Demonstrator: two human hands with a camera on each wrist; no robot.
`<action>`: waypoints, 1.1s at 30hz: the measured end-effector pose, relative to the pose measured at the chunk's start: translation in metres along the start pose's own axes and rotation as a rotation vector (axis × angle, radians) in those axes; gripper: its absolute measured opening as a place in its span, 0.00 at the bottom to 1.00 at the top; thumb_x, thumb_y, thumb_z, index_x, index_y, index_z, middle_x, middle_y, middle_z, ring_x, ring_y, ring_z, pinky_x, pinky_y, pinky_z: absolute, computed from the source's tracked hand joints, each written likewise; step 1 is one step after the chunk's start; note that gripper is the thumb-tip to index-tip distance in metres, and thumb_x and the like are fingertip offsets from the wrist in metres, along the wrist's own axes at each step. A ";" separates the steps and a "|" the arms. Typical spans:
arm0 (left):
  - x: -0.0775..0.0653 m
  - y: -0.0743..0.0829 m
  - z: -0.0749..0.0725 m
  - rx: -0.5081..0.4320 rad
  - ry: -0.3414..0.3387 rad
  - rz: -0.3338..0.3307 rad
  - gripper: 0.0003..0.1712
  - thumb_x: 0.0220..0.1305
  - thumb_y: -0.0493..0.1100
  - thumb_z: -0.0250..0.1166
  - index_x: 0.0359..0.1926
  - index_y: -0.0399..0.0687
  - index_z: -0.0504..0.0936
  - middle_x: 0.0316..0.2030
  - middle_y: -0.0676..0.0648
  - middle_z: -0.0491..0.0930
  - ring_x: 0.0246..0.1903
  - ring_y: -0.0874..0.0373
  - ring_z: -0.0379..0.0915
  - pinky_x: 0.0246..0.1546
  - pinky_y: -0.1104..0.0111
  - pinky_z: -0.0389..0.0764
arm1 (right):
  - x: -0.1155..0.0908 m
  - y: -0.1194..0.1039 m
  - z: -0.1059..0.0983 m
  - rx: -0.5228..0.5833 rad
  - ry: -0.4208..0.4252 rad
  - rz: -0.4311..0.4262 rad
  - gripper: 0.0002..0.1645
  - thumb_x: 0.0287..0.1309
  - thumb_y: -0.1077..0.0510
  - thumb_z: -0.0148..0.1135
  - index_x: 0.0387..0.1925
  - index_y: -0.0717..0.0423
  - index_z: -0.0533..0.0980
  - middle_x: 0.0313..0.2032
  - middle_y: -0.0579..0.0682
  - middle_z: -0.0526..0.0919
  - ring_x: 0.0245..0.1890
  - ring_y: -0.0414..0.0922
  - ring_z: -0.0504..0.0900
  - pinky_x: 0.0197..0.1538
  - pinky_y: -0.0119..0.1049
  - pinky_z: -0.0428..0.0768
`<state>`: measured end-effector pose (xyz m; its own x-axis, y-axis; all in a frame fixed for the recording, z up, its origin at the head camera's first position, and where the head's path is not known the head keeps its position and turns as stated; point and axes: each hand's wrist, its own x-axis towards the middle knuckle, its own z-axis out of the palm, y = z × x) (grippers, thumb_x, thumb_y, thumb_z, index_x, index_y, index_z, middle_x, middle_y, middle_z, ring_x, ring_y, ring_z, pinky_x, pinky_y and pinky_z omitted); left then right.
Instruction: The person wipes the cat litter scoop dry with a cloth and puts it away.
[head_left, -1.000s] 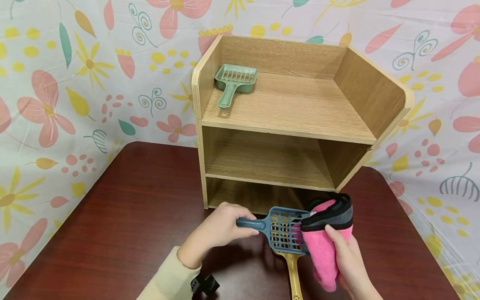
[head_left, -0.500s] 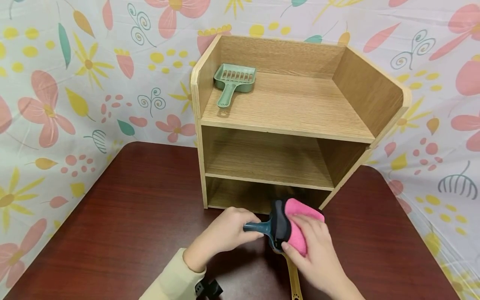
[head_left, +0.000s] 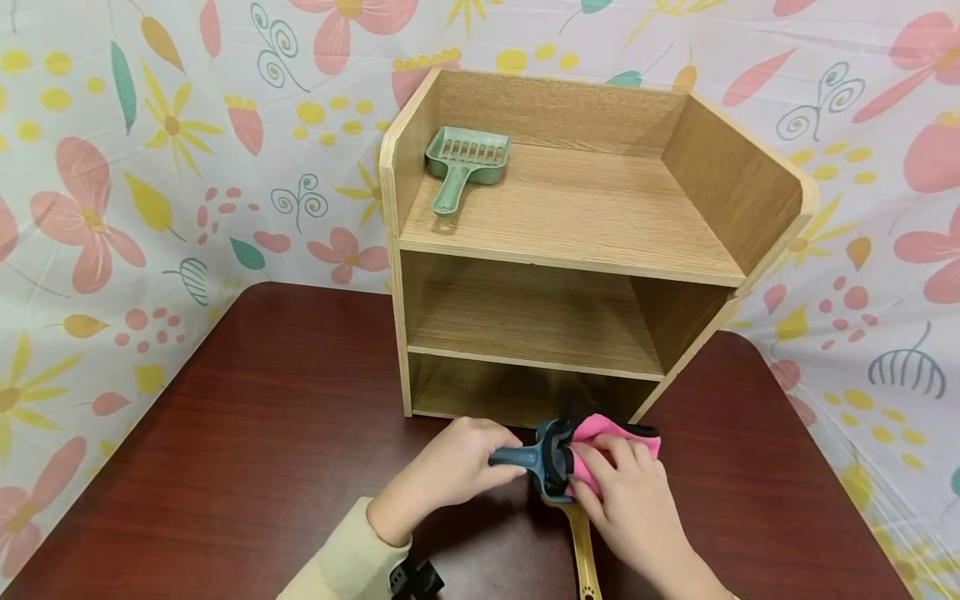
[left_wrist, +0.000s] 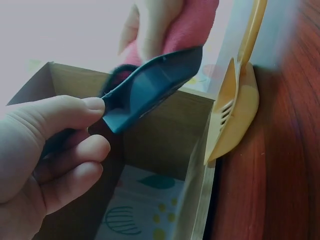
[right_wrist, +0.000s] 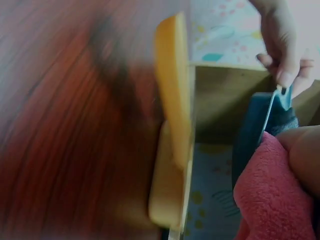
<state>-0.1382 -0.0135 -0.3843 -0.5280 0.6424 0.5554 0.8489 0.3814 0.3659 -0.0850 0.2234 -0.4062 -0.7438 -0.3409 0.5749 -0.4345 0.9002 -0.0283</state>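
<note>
In the head view, the left hand has its grip clamped on the handle of the blue scoop, and the right hand has its grip clamped on the pink cloth, bunched against the scoop's head. Beneath lies the yellow scoop on the table, before the shelf; the green scoop is on the top board. The two scoops overlap here, so a downward slip could knock the yellow one.

In the left wrist view, the blue scoop is tilted and off the table, the thumb at the handle's neck. With the handle its only hold on that side, a hard push through the cloth could twist it.

In the right wrist view, the cloth touches the blue scoop; its loose folds could catch on the rim and tug the scoop askew.
</note>
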 end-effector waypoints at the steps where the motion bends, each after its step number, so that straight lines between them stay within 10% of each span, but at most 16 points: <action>1: 0.000 0.000 0.000 0.005 -0.005 0.005 0.06 0.52 0.43 0.71 0.30 0.46 0.84 0.26 0.54 0.83 0.24 0.69 0.72 0.29 0.84 0.70 | -0.001 0.003 0.000 -0.023 -0.003 0.001 0.18 0.45 0.50 0.61 0.42 0.47 0.80 0.38 0.50 0.77 0.37 0.53 0.72 0.35 0.46 0.67; 13: -0.003 0.001 -0.001 0.036 -0.013 -0.017 0.08 0.51 0.43 0.71 0.32 0.45 0.85 0.27 0.53 0.84 0.25 0.67 0.74 0.30 0.83 0.72 | -0.005 0.014 -0.013 0.121 0.137 0.063 0.16 0.41 0.60 0.64 0.37 0.59 0.79 0.33 0.55 0.77 0.32 0.56 0.72 0.35 0.49 0.67; 21: -0.001 0.004 0.006 0.011 0.049 0.040 0.06 0.50 0.43 0.72 0.29 0.46 0.85 0.25 0.55 0.83 0.24 0.69 0.74 0.29 0.85 0.71 | 0.001 -0.005 -0.009 0.159 0.136 -0.023 0.27 0.67 0.42 0.45 0.41 0.59 0.80 0.35 0.52 0.78 0.35 0.50 0.73 0.40 0.41 0.66; 33: 0.001 0.001 0.003 0.007 0.071 0.041 0.07 0.51 0.43 0.72 0.30 0.45 0.85 0.26 0.53 0.84 0.24 0.69 0.74 0.29 0.85 0.72 | 0.008 0.006 -0.007 0.025 0.082 -0.010 0.19 0.42 0.57 0.62 0.41 0.55 0.81 0.33 0.51 0.78 0.33 0.53 0.73 0.30 0.47 0.69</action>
<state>-0.1379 -0.0108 -0.3855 -0.4932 0.6088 0.6214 0.8697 0.3611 0.3366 -0.0900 0.2275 -0.3954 -0.6957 -0.3256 0.6403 -0.4553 0.8893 -0.0424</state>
